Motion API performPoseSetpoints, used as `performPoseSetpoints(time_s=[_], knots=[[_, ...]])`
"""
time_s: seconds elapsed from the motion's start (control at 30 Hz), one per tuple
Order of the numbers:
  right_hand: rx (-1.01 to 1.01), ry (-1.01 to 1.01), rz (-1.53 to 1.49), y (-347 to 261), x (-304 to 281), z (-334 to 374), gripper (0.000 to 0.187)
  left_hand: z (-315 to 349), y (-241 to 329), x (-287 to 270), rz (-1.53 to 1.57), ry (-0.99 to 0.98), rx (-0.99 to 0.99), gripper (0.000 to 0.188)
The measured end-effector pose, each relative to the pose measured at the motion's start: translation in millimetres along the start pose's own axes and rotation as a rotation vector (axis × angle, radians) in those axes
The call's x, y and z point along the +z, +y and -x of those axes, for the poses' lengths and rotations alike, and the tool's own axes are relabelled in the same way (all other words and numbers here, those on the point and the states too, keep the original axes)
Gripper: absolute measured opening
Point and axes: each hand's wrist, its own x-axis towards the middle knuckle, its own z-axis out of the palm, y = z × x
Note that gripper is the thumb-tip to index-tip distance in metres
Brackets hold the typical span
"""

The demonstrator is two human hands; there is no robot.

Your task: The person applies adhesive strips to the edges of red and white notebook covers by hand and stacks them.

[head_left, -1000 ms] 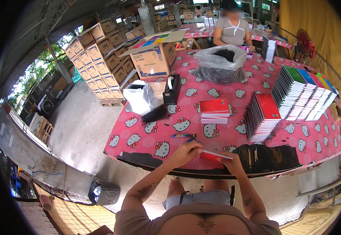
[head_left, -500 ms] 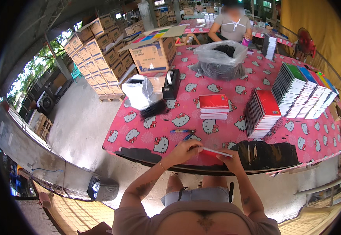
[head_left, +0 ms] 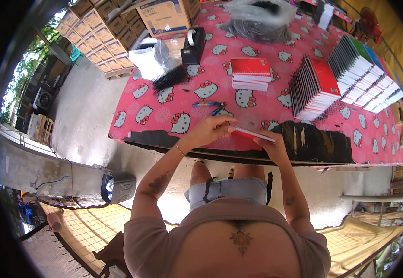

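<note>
A thin red notebook (head_left: 253, 134) is held low over the table's near edge, its white page edges facing up. My right hand (head_left: 273, 142) grips its right end, thumb on top. At the other end, the bent fingers of my left hand (head_left: 213, 129) close on the notebook's corner; whether they also hold a bit of its binding is too small to tell. Just beyond my left hand lie slim blue-handled tools (head_left: 209, 104). Farther back sits a short stack of red notebooks (head_left: 249, 69), and to its right stands a tall stack of red spiral notebooks (head_left: 319, 83).
The pink patterned tablecloth (head_left: 141, 116) has a torn black patch (head_left: 317, 141) in front. At left are black plastic coils (head_left: 170, 78), a white plastic bag (head_left: 150, 62) and a tape dispenser (head_left: 192, 48). A clear bag (head_left: 257, 23) and more notebook stacks (head_left: 363, 74) stand behind.
My view has tipped downward, so the table sits higher in the picture and the person across it is out of sight. Both hands keep their hold on the notebook.
</note>
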Motion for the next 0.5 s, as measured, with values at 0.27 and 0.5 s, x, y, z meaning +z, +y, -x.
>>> performPoseSetpoints(time_s=[0.27,0.5], knots=[[0.02,-0.005,-0.08,-6,3,2,0.019,0,11,-1,-0.363,0.019,0.247,0.023],[0.025,0.029,-0.074,3,1,3,0.021,-9,-6,-3,-0.523,0.015,0.354,0.026]])
